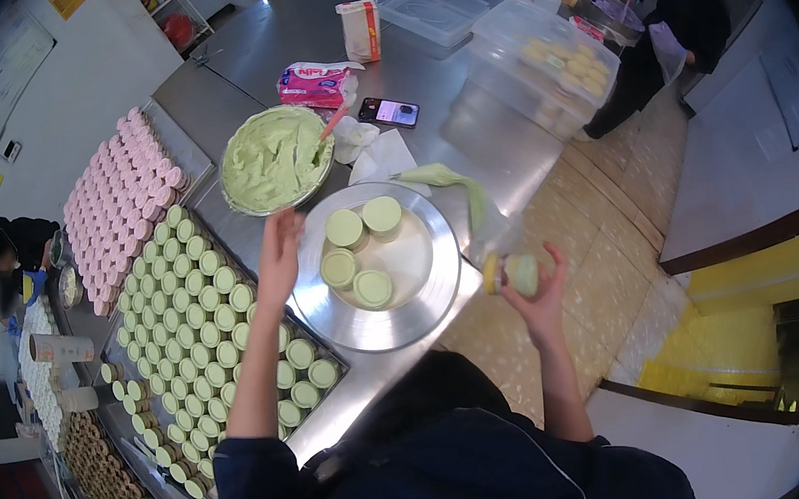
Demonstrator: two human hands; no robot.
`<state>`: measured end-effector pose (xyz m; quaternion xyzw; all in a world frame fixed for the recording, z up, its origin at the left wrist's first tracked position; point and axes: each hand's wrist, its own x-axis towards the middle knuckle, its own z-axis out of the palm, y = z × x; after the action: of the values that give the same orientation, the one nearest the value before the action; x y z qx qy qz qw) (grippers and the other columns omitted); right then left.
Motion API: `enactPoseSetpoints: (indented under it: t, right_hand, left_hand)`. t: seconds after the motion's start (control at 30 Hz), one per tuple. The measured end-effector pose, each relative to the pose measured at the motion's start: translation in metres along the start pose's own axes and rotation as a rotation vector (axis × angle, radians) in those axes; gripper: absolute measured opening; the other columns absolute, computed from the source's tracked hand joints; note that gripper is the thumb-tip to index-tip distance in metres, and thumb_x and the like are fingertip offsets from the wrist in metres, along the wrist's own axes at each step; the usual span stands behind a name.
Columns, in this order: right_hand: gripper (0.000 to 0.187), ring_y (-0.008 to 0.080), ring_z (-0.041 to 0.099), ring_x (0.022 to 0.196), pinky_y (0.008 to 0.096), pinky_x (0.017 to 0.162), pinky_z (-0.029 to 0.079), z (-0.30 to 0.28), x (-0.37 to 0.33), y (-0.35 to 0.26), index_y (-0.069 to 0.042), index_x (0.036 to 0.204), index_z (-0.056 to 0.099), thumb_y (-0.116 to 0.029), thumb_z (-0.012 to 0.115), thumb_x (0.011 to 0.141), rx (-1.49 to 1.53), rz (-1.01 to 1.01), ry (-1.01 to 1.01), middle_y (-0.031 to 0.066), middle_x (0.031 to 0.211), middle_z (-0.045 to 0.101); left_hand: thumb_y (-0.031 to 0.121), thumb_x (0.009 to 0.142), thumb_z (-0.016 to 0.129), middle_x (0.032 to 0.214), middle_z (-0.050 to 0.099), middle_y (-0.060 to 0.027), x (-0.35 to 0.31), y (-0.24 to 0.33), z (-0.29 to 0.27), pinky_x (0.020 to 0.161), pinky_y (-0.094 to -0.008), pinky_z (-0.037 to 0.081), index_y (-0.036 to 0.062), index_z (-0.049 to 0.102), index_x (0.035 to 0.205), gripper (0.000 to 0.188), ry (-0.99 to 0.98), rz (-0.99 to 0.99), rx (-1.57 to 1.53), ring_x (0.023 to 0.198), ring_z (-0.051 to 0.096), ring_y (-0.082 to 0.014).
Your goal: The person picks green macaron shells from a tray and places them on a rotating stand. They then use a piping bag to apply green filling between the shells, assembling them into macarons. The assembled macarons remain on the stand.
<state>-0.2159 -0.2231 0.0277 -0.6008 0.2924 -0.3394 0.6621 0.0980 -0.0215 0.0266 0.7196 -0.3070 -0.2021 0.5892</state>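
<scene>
My right hand (pixel 539 297) grips a small round layered cake (pixel 521 275), tilted, with a yellow end and a green body, off to the right of the table edge. Whether it sits in a clear cup is too small to tell. My left hand (pixel 280 247) is held up at the left rim of a round metal turntable (pixel 437 300), its fingers stretched out and nothing seen in them. On the turntable stand several small round green-topped cakes (pixel 373 288). A piping bag with green cream (pixel 474 201) lies at the turntable's far right.
A tray of green-topped cakes (pixel 190 328) fills the left, with a pink-topped batch (pixel 121 190) beyond. Behind the turntable are a bowl of green cream (pixel 271 155), a phone (pixel 390 112), a pink packet (pixel 312 84) and clear tubs (pixel 546 59). Co-workers stand far left and far right.
</scene>
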Motion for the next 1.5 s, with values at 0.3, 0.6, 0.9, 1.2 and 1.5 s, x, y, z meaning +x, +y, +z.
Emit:
enactPoseSetpoints:
  t: [0.3, 0.6, 0.9, 1.2, 1.5]
  right_hand:
    - [0.085, 0.0199, 0.051, 0.102, 0.0306, 0.086, 0.043, 0.012, 0.014, -0.008, -0.014, 0.131, 0.016, 0.006, 0.069, 0.067, -0.025, 0.008, -0.027, 0.0128, 0.112, 0.047]
    - [0.083, 0.0215, 0.05, 0.102, 0.0324, 0.088, 0.042, 0.011, 0.01, -0.018, -0.016, 0.134, 0.018, 0.004, 0.067, 0.07, -0.122, -0.038, -0.043, 0.0133, 0.113, 0.048]
    - [0.081, 0.0261, 0.042, 0.113, 0.0385, 0.097, 0.035, 0.023, 0.008, -0.038, -0.017, 0.135, 0.019, 0.001, 0.068, 0.073, -0.123, -0.016, 0.023, 0.0192, 0.127, 0.036]
    - [0.076, 0.0265, 0.038, 0.117, 0.0373, 0.096, 0.039, 0.119, -0.014, -0.066, -0.018, 0.135, 0.02, 0.004, 0.063, 0.076, -0.116, -0.084, -0.139, 0.0174, 0.132, 0.028]
    - [0.076, 0.0251, 0.038, 0.118, 0.0363, 0.098, 0.036, 0.232, -0.081, -0.05, -0.016, 0.135, 0.02, 0.008, 0.059, 0.075, 0.012, 0.062, -0.373, 0.0147, 0.133, 0.03]
  left_hand:
    - [0.013, 0.065, 0.072, 0.122, 0.044, -0.0146, -0.08, -0.03, 0.055, 0.089, -0.0386, 0.041, 0.005, 0.019, 0.133, 0.087, 0.195, 0.095, 0.383, 0.113, 0.045, -0.0276]
    - [0.021, 0.059, 0.073, 0.11, 0.053, -0.0203, -0.074, -0.011, 0.06, 0.085, -0.0404, 0.044, 0.005, 0.019, 0.132, 0.092, 0.163, -0.011, 0.332, 0.1, 0.053, -0.0375]
    - [0.017, 0.067, 0.074, 0.102, 0.056, -0.0192, -0.105, -0.011, 0.021, 0.083, -0.0351, 0.044, 0.0108, 0.013, 0.13, 0.088, 0.283, -0.286, -0.337, 0.093, 0.057, -0.0249]
    - [0.007, 0.068, 0.071, 0.103, 0.051, -0.0133, -0.28, -0.028, -0.158, 0.067, -0.0272, 0.05, 0.0126, 0.029, 0.126, 0.072, 0.819, -0.299, -0.236, 0.09, 0.056, -0.0199]
    - [0.016, 0.058, 0.075, 0.1, 0.054, -0.0125, -0.384, -0.121, -0.349, 0.081, -0.0332, 0.044, 0.0019, 0.047, 0.104, 0.055, 1.044, -0.476, 0.307, 0.094, 0.054, -0.0236]
